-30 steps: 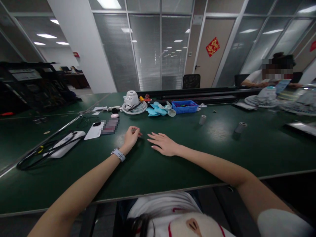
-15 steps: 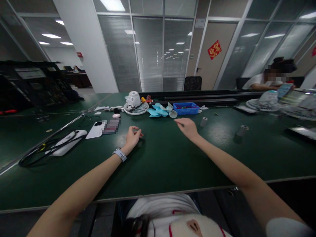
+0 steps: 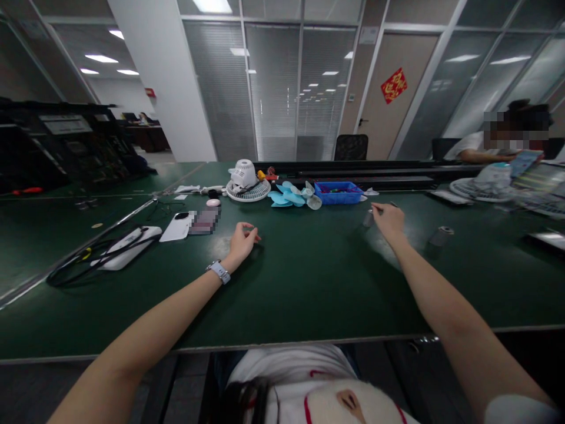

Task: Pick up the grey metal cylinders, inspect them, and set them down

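Note:
My left hand (image 3: 243,239) rests on the green table (image 3: 309,277) with its fingers curled in against the thumb; whether anything is inside them is hidden. A watch (image 3: 219,271) is on that wrist. My right hand (image 3: 388,220) is stretched out to the right of centre, just beside a small grey cylinder (image 3: 368,218). Its fingertips are drawn together to a point, and what they pinch is too small to make out. A small dark piece (image 3: 393,204) lies just beyond the knuckles.
Further back lie a white fan guard with motor (image 3: 247,181), light-blue fan blades (image 3: 289,196) and a blue parts tray (image 3: 339,192). A white phone (image 3: 177,227) and a cabled white device (image 3: 126,242) lie left. Another grey cylinder (image 3: 440,235) lies right. A person sits at far right.
My right hand has lifted from beside the left hand and swung right and away to the small grey cylinder. My left hand has stayed curled in place.

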The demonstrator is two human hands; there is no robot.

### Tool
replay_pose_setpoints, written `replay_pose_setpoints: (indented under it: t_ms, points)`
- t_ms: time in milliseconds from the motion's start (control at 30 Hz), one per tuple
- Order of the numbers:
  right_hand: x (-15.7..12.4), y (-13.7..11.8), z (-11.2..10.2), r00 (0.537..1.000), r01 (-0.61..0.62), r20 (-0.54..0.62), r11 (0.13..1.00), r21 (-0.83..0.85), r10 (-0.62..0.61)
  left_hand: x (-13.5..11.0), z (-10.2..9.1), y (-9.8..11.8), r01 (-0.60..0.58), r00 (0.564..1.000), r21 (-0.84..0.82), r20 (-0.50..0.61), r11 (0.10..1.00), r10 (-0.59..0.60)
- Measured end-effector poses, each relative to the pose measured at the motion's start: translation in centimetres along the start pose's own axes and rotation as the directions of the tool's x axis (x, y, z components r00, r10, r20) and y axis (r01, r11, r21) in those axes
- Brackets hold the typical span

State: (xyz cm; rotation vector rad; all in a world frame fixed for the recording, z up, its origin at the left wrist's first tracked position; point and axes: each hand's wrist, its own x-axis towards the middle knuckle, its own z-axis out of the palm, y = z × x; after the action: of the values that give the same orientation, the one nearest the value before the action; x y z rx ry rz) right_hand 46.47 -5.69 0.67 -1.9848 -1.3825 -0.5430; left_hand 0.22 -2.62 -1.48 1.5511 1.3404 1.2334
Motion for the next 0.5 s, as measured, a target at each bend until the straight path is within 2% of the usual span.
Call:
replay_pose_setpoints:
  t_ms: [167,333,500]
  points:
    - [0.11,-0.55,0.02,0.999,0.021,0.039,1.0,0.009,-0.021,0.01,0.0,-0.04,-0.007,1.0,-0.007,-0.01,1.0,0.007]
    - [0.23,-0.16,0.31,0.999,-0.036,-0.003,0.999,0.029,0.036,0.32,0.01,-0.53,-0.015,1.0,0.015,0.001,1.0,0.015]
    - [0.13,-0.06,0.39,0.997,-0.08,0.018,0.997,0.004,0.08,0.08,0.16,-0.11,-0.011,1.0,-0.004,-0.008,1.0,0.011]
